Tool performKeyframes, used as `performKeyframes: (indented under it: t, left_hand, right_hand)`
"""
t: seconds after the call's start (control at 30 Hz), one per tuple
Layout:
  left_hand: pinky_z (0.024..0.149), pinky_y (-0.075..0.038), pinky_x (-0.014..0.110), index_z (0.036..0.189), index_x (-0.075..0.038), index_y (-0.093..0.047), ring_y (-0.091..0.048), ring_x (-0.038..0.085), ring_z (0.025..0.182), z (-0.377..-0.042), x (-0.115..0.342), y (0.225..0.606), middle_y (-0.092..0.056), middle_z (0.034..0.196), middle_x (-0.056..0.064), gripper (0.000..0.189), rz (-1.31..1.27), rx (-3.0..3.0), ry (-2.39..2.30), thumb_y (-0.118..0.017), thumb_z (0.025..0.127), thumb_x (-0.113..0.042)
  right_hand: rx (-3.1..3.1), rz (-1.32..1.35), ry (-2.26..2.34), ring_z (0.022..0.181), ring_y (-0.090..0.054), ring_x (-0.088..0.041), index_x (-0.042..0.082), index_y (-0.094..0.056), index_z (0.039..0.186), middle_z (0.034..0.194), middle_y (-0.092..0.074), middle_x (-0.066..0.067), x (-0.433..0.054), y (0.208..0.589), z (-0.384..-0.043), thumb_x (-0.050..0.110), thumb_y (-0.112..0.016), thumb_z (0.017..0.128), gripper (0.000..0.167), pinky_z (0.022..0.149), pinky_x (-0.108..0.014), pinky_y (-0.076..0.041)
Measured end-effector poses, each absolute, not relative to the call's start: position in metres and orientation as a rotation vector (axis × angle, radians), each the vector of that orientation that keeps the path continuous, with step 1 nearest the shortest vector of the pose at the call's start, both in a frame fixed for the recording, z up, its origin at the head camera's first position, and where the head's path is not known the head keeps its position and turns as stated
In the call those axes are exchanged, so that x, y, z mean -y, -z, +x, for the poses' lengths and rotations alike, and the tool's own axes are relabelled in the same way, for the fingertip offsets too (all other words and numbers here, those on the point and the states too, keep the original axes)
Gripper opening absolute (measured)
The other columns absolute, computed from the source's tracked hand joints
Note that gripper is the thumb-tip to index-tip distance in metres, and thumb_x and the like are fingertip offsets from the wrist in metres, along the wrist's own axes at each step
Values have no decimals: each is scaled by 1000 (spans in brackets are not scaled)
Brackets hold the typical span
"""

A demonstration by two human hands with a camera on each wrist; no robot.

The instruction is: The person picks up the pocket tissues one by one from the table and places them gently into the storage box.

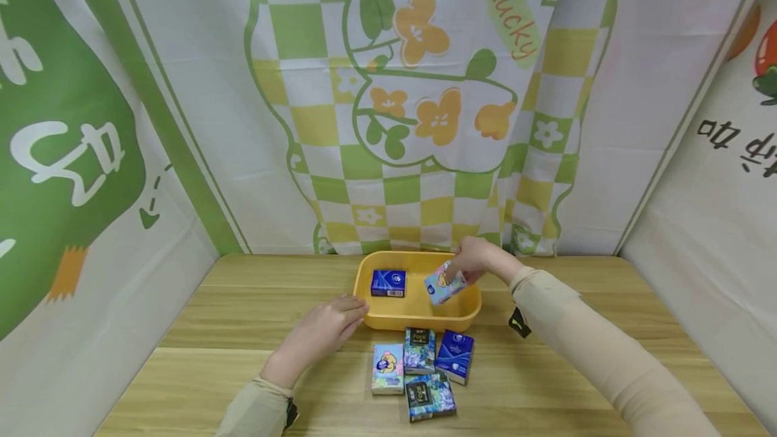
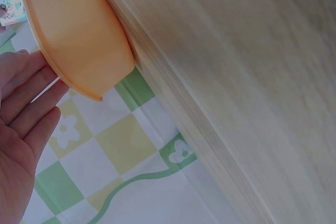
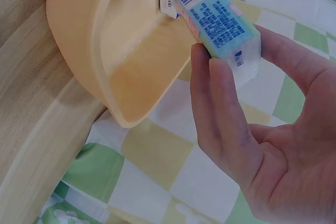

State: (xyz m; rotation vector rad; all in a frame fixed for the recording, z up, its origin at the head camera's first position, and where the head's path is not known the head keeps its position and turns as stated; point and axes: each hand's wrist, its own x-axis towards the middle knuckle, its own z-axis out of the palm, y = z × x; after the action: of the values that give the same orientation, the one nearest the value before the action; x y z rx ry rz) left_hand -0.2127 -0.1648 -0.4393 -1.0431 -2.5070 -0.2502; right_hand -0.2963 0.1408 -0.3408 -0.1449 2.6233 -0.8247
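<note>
My right hand (image 1: 479,258) pinches a pastel tissue pack (image 3: 219,22) between thumb and fingers, tilted over the right part of the yellow bin (image 1: 419,322). In the right wrist view the pack's barcode side shows. My left hand (image 1: 324,329) touches the bin's left rim with straight fingers; in the left wrist view the fingertips (image 2: 56,83) lie right at that rim. Inside the bin, at the left, lies a blue tissue pack (image 1: 388,283). In front of the bin lie a pastel duck pack (image 1: 387,369), two dark floral packs (image 1: 420,351) and another blue pack (image 1: 454,356).
A wooden table (image 1: 212,329) carries the bin and the packs. Behind it hangs a checked green and yellow curtain (image 1: 334,187), close to the bin's back rim. Printed cloth walls (image 1: 716,221) stand on both sides.
</note>
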Motion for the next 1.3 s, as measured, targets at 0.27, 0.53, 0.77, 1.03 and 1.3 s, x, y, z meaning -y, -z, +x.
performKeyframes:
  t: [0.27,0.53,0.77,1.03,1.3]
  left_hand:
    - [91,-56,37,113,-5,-68,-66,28,106,-213,165,440,-68,116,11,27,-1048,2503,243,-66,88,-14]
    - [92,-56,37,114,-5,-68,-65,28,107,-214,165,440,-68,117,11,27,-1052,2509,250,-65,89,-15]
    - [93,-56,37,114,-6,-68,-66,28,106,-214,166,441,-68,116,11,27,-1051,2499,243,-67,88,-14]
    - [92,-56,38,113,-6,-69,-66,27,106,-213,166,442,-68,115,10,27,-1044,2489,264,-67,87,-14]
    - [94,-54,39,115,-7,-68,-64,29,109,-212,166,443,-67,118,11,28,-1025,2523,280,-67,88,-14]
  right_hand:
    - [-2616,-113,805,64,-66,-17,1,-60,89,86,-64,-13,-139,344,-306,20,-79,73,31,70,-33,-63]
    - [-2580,-75,851,64,-67,-18,-3,-64,91,86,-64,-13,-136,347,-312,17,-78,74,30,68,-31,-62]
    - [-2556,-38,920,66,-68,-19,-6,-60,98,87,-64,-15,-130,351,-316,16,-77,76,35,67,-29,-62]
    - [-2532,42,987,67,-69,-21,-10,-56,101,84,-65,-16,-122,357,-320,11,-76,76,38,70,-30,-62]
    - [-2532,77,996,68,-70,-21,-9,-57,101,82,-64,-13,-118,366,-324,11,-77,77,36,73,-31,-62]
